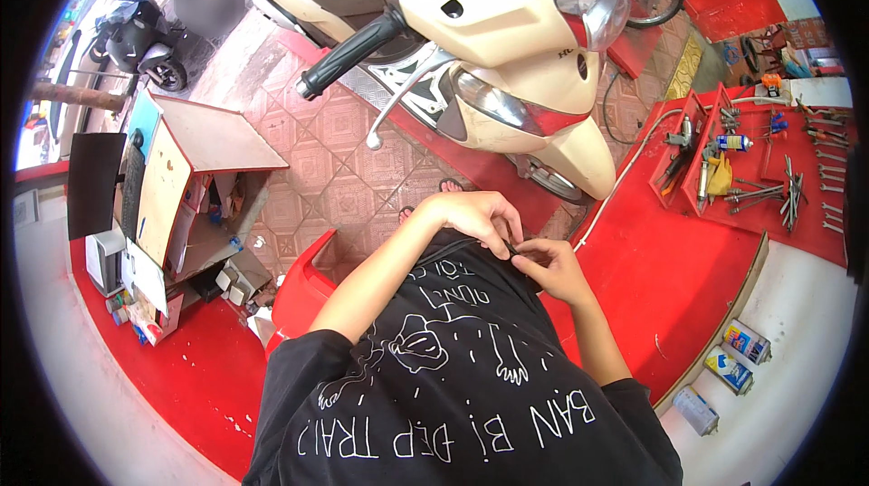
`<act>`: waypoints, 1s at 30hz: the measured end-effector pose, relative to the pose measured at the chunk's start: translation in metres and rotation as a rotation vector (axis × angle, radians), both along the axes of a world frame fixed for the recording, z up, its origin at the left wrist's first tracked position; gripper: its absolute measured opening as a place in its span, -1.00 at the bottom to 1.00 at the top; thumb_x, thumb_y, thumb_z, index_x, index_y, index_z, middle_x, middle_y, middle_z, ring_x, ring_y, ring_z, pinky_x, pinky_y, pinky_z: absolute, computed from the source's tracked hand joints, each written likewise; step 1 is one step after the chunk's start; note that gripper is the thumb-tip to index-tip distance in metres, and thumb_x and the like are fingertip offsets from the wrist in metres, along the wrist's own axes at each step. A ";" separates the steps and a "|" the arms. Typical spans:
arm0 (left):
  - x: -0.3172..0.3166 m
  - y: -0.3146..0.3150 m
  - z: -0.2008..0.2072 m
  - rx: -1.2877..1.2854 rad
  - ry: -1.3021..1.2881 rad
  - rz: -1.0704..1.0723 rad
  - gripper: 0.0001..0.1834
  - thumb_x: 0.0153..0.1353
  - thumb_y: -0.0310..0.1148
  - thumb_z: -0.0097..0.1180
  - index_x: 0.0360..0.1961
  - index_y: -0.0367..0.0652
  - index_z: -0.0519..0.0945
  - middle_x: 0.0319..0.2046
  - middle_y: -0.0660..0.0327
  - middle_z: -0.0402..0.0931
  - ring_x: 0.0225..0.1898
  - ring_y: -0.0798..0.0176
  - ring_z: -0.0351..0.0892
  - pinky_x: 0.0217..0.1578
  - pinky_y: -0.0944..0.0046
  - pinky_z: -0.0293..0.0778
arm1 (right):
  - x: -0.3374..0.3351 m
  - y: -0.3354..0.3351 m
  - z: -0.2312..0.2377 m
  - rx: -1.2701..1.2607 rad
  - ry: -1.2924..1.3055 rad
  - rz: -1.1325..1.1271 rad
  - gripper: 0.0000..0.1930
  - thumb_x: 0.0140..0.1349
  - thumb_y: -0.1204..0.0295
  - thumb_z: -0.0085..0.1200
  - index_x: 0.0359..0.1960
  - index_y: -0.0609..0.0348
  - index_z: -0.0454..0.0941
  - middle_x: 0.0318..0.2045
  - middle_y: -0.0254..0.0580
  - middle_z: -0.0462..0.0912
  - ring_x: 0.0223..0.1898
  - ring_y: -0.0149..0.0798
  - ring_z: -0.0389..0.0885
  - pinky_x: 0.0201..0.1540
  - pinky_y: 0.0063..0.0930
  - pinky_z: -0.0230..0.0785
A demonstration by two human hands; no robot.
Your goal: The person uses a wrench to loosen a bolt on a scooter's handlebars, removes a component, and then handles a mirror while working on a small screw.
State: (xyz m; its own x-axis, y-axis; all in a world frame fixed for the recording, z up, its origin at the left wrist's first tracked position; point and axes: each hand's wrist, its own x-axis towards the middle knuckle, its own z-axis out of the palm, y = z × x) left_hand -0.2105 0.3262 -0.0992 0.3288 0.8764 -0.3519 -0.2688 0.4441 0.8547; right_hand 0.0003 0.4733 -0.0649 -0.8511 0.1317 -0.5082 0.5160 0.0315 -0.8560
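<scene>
The scooter (507, 42) is cream with a black handlebar grip (348, 56) and a red-trimmed headlamp. The floor tiles (335, 151) are reddish-brown with a diamond pattern. The platform (670, 278) is bright red, as is the tool tray (769, 160) (its wrenches silvery). The shirt (462, 386) is black with white line drawings. The spray cans (738, 355) show blue, yellow and white.

red tool tray (688, 205) holding wrenches (792, 192), spray can (733, 142).

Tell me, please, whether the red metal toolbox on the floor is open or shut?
Open: the red metal toolbox has its trays spread apart, with screwdrivers and a yellow cloth visible inside.
</scene>
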 end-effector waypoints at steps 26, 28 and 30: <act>0.014 -0.111 0.040 -0.075 0.559 0.516 -0.83 0.06 -0.43 0.52 -0.40 -0.26 0.74 -0.51 0.17 0.73 -0.44 0.38 0.70 -0.37 0.27 0.56 | -0.034 -0.020 0.006 -0.016 0.141 0.391 -0.64 0.46 0.34 0.16 0.14 0.35 0.55 -0.10 -0.06 0.71 -0.08 -0.24 0.68 0.03 -0.33 0.48; 0.015 -0.116 0.037 -0.108 0.530 0.569 -0.81 0.06 -0.39 0.53 -0.40 -0.26 0.74 -0.52 0.17 0.73 -0.46 0.37 0.70 -0.38 0.26 0.55 | -0.037 -0.027 0.007 0.060 0.121 0.350 -0.66 0.48 0.32 0.12 0.10 0.38 0.55 -0.11 0.12 0.73 -0.05 -0.12 0.72 0.04 -0.28 0.49; 0.015 -0.116 0.035 -0.111 0.539 0.589 -0.79 0.06 -0.37 0.53 -0.40 -0.26 0.75 -0.52 0.18 0.73 -0.47 0.37 0.70 -0.38 0.26 0.55 | -0.042 -0.031 0.018 0.114 0.138 0.351 -0.67 0.48 0.34 0.10 0.09 0.38 0.55 -0.11 0.12 0.73 -0.05 -0.11 0.72 0.03 -0.28 0.49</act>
State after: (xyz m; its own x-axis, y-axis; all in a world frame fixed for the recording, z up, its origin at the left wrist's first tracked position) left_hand -0.1957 0.2103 -0.0637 -0.4164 0.8034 -0.4256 -0.0481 0.4480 0.8927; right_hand -0.0416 0.4420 -0.0468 -0.9137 -0.1308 -0.3848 0.3372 0.2844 -0.8974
